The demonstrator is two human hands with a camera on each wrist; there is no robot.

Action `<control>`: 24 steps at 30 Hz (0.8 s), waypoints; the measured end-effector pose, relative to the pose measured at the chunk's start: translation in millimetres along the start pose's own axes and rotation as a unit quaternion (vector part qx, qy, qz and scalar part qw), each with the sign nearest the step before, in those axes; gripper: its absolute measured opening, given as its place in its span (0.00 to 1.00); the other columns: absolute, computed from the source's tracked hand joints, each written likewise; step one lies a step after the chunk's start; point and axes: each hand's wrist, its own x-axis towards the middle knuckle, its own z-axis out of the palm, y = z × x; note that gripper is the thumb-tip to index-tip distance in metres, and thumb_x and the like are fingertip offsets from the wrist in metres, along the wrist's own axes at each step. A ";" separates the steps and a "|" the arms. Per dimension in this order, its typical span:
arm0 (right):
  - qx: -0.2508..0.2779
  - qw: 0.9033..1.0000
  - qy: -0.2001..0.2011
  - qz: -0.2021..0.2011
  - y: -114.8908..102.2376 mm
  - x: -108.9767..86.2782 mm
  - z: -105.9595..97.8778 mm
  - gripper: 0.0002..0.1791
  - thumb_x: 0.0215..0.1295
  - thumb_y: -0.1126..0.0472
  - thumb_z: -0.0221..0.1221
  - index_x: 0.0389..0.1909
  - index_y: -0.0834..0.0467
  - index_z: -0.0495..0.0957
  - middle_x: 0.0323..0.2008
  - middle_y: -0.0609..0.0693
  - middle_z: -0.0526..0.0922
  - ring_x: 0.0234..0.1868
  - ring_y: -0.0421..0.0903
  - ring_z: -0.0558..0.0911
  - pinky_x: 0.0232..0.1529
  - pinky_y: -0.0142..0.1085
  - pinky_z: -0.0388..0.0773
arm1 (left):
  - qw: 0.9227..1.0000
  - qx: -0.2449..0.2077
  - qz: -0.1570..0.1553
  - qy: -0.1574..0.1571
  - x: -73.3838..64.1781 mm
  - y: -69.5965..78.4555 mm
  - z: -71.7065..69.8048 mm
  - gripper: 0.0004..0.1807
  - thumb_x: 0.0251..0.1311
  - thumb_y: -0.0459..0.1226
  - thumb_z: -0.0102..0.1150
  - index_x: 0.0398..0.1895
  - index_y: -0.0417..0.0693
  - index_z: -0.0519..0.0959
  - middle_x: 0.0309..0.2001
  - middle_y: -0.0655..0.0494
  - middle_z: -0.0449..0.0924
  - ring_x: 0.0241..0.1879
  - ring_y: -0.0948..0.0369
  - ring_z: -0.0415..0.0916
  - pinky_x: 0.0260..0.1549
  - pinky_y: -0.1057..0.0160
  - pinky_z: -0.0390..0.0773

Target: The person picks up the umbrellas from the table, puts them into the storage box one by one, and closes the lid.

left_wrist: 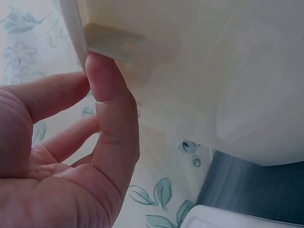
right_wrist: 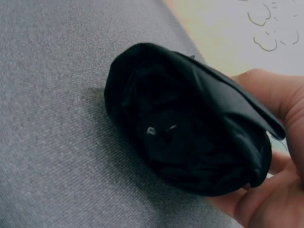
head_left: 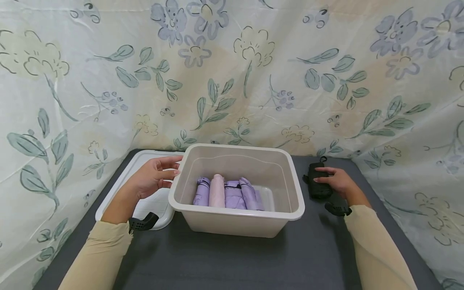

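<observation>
A beige plastic bin stands open on the dark table. Inside lie several folded umbrellas side by side: purple ones and a pale pink one. My left hand is at the bin's left rim, its fingertips touching the rim's edge and underside in the left wrist view. Right of the bin, my right hand holds a folded black umbrella, thumb and fingers around its side. One end of this umbrella faces the right wrist camera, hiding parts of the fingers.
A white lid lies flat on the table left of the bin, partly behind my left forearm. Dark cloth covers the table. A floral curtain hangs along the back and both sides.
</observation>
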 end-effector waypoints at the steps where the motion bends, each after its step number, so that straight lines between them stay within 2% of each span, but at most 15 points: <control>1: 0.000 1.000 -0.001 0.001 0.1 0.4 -0.1 0.42 0.64 0.52 0.70 0.76 0.59 0.65 0.81 0.68 0.44 0.80 0.71 0.46 0.75 0.66 0.55 | 1.000 0.001 -0.001 0.000 -0.3 1.0 0.0 0.33 0.70 0.35 0.62 0.76 0.41 0.65 0.46 0.57 0.81 0.42 0.61 0.85 0.41 0.59 0.87; 8: -0.015 1.000 -0.004 0.004 1.0 2.3 -1.3 0.43 0.64 0.51 0.70 0.76 0.59 0.64 0.81 0.70 0.41 0.79 0.73 0.44 0.74 0.68 0.53 | 1.000 0.009 -0.006 0.001 -1.1 6.7 1.0 0.34 0.69 0.36 0.63 0.76 0.41 0.65 0.46 0.56 0.80 0.41 0.61 0.84 0.41 0.59 0.87; 17: -0.011 1.000 -0.005 0.024 -2.5 1.2 1.3 0.43 0.64 0.52 0.70 0.77 0.59 0.63 0.81 0.69 0.38 0.80 0.73 0.42 0.74 0.69 0.52 | 1.000 -0.001 -0.012 0.001 2.1 5.3 0.9 0.34 0.69 0.35 0.62 0.77 0.41 0.64 0.45 0.57 0.80 0.40 0.61 0.85 0.41 0.59 0.87; 24: -0.037 0.999 0.001 0.009 -5.9 2.4 2.3 0.40 0.67 0.55 0.68 0.76 0.61 0.64 0.80 0.72 0.40 0.79 0.74 0.41 0.75 0.67 0.51 | 1.000 -0.010 -0.006 -0.002 1.8 4.5 1.2 0.35 0.69 0.34 0.62 0.77 0.39 0.63 0.46 0.57 0.80 0.40 0.61 0.86 0.40 0.59 0.87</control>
